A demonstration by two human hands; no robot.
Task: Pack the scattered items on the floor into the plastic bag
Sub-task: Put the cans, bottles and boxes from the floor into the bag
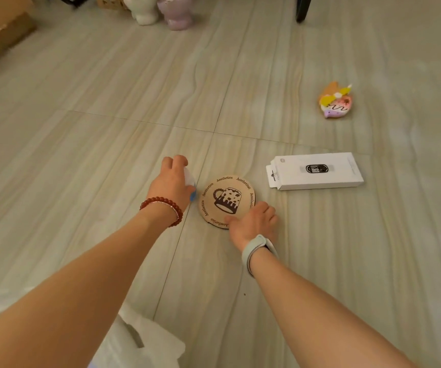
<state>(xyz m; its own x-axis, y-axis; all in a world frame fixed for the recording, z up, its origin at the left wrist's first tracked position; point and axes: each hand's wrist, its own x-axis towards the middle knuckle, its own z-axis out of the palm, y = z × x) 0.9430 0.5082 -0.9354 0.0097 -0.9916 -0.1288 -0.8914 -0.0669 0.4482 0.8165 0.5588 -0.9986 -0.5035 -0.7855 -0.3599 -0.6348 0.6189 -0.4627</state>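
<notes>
Coaster flat on floor, mug handle leftward, right hand pinching its near edge, left hand gripping blue-tipped item

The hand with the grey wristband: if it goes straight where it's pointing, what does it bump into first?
The round coaster: the right hand grips its near edge. Past the coaster, that line seems to lead to the left hand, which holds a small white thing.

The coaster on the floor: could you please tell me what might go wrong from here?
The coaster lies flat, and the right hand pinches only its rim, so it may slip. The left hand holds a small white item, which could drop. The plastic bag lies slumped, awkward to fill.
</notes>
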